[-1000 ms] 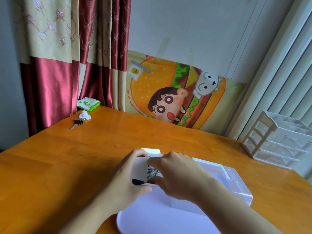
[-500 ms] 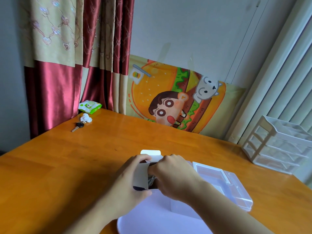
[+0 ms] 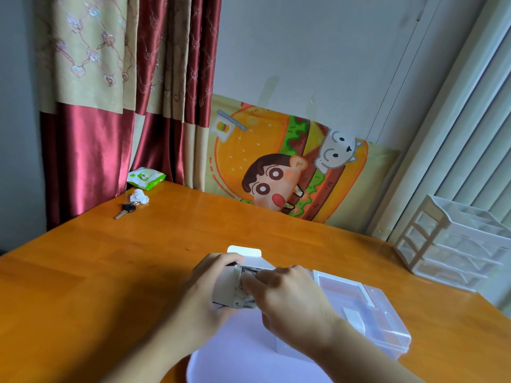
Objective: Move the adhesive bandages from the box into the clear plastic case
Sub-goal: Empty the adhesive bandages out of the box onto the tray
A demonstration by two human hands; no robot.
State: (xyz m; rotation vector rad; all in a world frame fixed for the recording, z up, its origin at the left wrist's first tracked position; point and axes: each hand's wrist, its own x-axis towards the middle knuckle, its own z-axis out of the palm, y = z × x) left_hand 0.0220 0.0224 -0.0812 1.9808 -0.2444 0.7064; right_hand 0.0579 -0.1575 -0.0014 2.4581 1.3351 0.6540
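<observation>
The adhesive bandages (image 3: 244, 293) showed as a grey-white bundle at the open end of the box (image 3: 224, 286), near the middle of the table's near edge. The left hand (image 3: 206, 294) curled round the box and held it, its flap raised behind. The right hand (image 3: 287, 297) pinched the bundle at the box mouth with bent fingers. Under both hands lay a white tray (image 3: 249, 355) at the near edge. Just right of the hands sat the clear plastic case (image 3: 370, 313), open. Farther right stood a white drawer unit (image 3: 456, 244) by the table's right edge. At the far left corner of the table (image 3: 110, 272) lay a key (image 3: 125, 210), a crumpled tissue (image 3: 139, 196) and a green wipes pack (image 3: 145, 177)
</observation>
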